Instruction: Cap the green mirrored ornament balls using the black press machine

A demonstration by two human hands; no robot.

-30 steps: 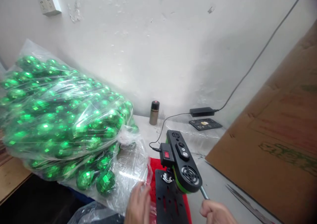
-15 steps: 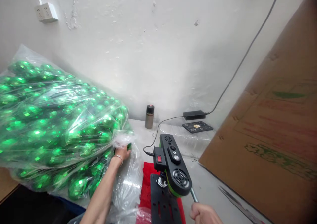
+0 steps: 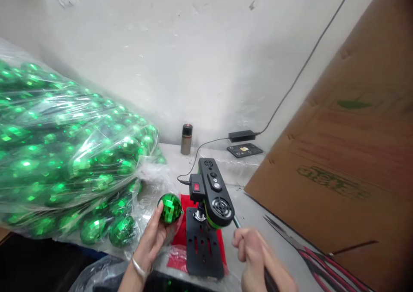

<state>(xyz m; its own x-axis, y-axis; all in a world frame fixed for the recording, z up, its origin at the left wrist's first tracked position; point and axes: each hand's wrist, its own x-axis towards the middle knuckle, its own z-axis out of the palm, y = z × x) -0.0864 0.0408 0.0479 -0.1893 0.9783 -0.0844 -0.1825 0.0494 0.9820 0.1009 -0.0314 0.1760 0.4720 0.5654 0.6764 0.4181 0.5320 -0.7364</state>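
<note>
My left hand (image 3: 155,231) is closed round a shiny green faceted bauble (image 3: 171,208), just left of a small black machine (image 3: 217,193) with round vents, buttons and a red switch. The machine stands on a slotted black base plate (image 3: 203,249) over a red cloth (image 3: 183,231). My right hand (image 3: 258,257) grips a thin metal rod with a dark handle (image 3: 270,281). The rod's far end reaches to the machine's right side and is hidden behind it. Beside my left hand lies a clear plastic bag (image 3: 80,141) full of similar green baubles.
A small dark-capped bottle (image 3: 186,139), a power adapter (image 3: 241,135) and a flat black panel (image 3: 244,150) are by the wall. A large cardboard box (image 3: 342,145) leans at the right. Long-bladed cutters with red-edged handles (image 3: 318,262) lie before it.
My left hand has come out of the bag's mouth with a green bauble and moved toward the machine. The view has shifted. My right hand still grips the rod.
</note>
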